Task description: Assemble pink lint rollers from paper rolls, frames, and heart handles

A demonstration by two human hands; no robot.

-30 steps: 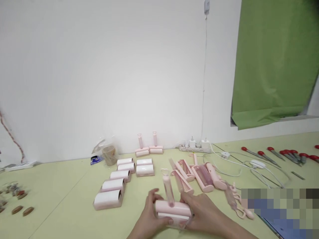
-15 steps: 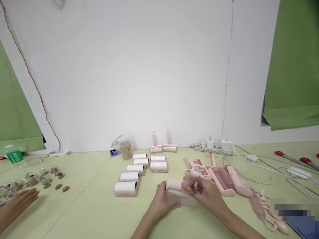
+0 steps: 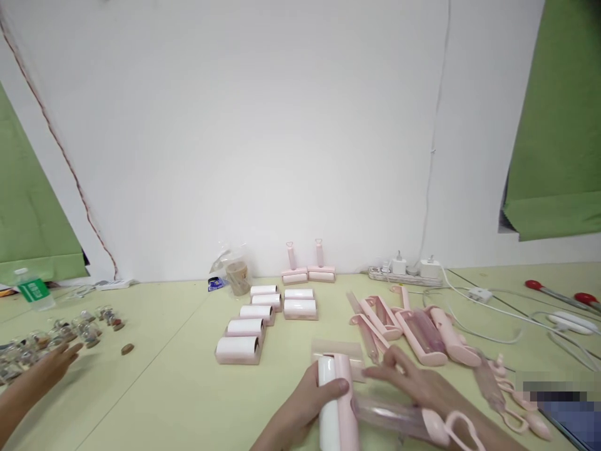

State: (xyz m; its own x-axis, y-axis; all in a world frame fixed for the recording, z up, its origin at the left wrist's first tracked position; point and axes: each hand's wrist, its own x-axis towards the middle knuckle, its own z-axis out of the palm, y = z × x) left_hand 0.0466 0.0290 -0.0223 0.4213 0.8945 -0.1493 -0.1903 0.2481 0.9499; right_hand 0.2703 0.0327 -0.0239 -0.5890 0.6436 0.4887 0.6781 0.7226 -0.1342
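My left hand (image 3: pixel 307 401) is closed around a lint roller (image 3: pixel 347 401), its thumb across the pink holder beside the white roll. The roller's clear pinkish handle (image 3: pixel 399 416) points right and ends in a pink heart-shaped loop. My right hand (image 3: pixel 417 382) is behind the handle, fingers apart and stretched left, holding nothing that I can see. Its fingertip is at the edge of a clear cover (image 3: pixel 335 347) lying on the table. Right of the cover lie several pink holder parts (image 3: pixel 382 316) and pink cases (image 3: pixel 425 335).
White rolls in clear covers (image 3: pixel 237 349) stand in rows left of centre. Two lint rollers (image 3: pixel 320 272) lean against the wall. A power strip (image 3: pixel 404 275) and cables lie at the back right. Another person's hand (image 3: pixel 56 360) reaches among small glass domes (image 3: pixel 28 351) at left.
The roller has turned from lying crosswise to lengthwise and come nearer me, with its handle now pointing right. My right hand has let go of the handle. The clear cover now lies apart.
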